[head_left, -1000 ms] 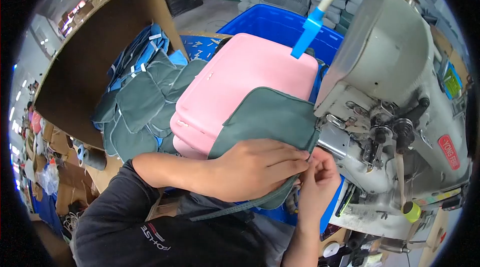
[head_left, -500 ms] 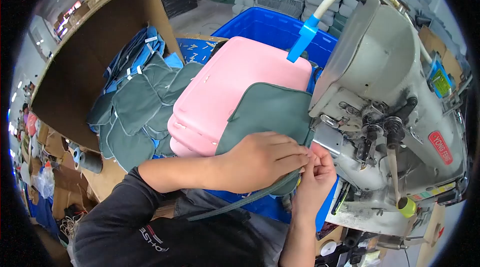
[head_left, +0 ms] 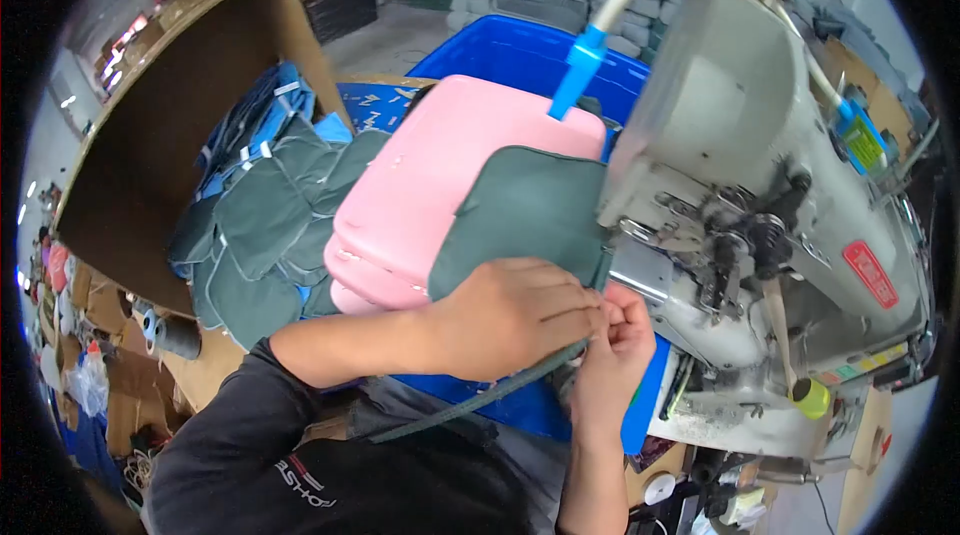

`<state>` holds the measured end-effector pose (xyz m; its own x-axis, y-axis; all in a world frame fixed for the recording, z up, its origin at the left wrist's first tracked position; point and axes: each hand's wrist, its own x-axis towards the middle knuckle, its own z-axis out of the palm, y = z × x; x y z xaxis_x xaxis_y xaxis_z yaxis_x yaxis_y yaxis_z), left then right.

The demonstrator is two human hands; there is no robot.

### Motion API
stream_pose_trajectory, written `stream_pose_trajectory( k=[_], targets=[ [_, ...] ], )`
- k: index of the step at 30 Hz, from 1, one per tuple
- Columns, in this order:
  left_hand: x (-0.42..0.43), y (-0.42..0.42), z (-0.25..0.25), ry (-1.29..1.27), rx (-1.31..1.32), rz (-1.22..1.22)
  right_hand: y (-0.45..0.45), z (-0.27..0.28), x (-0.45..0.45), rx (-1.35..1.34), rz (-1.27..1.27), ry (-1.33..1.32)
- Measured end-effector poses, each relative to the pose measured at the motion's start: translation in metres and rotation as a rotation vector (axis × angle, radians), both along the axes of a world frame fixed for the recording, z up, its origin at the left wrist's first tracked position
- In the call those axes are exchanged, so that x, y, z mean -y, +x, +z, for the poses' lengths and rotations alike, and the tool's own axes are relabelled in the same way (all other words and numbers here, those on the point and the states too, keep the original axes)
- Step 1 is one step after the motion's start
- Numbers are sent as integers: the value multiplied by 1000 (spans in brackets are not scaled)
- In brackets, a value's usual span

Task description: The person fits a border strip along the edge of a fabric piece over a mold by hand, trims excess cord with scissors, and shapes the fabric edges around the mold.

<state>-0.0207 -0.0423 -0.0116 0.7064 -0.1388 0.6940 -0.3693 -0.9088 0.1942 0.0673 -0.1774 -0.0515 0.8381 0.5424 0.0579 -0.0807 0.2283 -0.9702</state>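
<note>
Two hands meet just beside the sewing machine (head_left: pixel 740 135), which serves as landmark for all positions below. The right hand (head_left: pixel 618 350) is the nearer to the sewing machine; the left hand (head_left: pixel 515 320) lies on its farther side, palm down over the near part of the green panel (head_left: pixel 530 205).

Key relation: the panel extends outward from the fingers, away from the person, with its machine-side edge running alongside the metal plate (head_left: pixel 643 273) of the sewing machine. The fingers are at the person's end of that edge.

Finger state, right: thumb and fingertips drawn together, apparently pinching the panel's edge. Finger state, left: pressed together, tips at the same spot; thumb hidden, so cannot tell what is gripped beneath.

Long axis of the narrow green strip (head_left: pixel 470 403): slants from below the hands toward the person's torso, leading away from the sewing machine. Its upper end is hidden; any join to the panel cannot be confirmed.

Support: the panel partly overlies the pink stack (head_left: pixel 430 155), which sits beside the sewing machine.
</note>
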Motion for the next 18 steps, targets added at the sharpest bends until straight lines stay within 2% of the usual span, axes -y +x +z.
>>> stream_pose_trajectory(
  k=[3,4,6,7,8,10,12,13,16,17,18],
  targets=[
    [-1,3,3,-20,-67,-10,2,1,0,-30,19,-5],
    [1,1,5,23,-50,22,2,6,1,12,11,-91],
    [6,-3,12,-77,-120,40,-2,-1,6,51,16,-40],
    [12,-8,12,-107,-133,93,-5,-3,14,18,75,-30],
    [17,-18,3,-106,-149,67,-12,4,21,-188,138,57],
    [29,-51,-10,-102,-173,48,-32,9,36,-237,255,96],
    [52,-71,-38,-164,-10,-25,-50,-11,35,-100,351,123],
    [61,-82,-53,-194,68,-57,-53,2,40,-131,377,117],
    [69,-122,-80,-250,6,110,-58,14,53,-276,413,149],
    [57,-130,-88,-391,-51,56,-58,17,54,-316,450,147],
    [43,-138,-72,-443,-286,40,-61,21,54,-308,450,171]
  ],
)
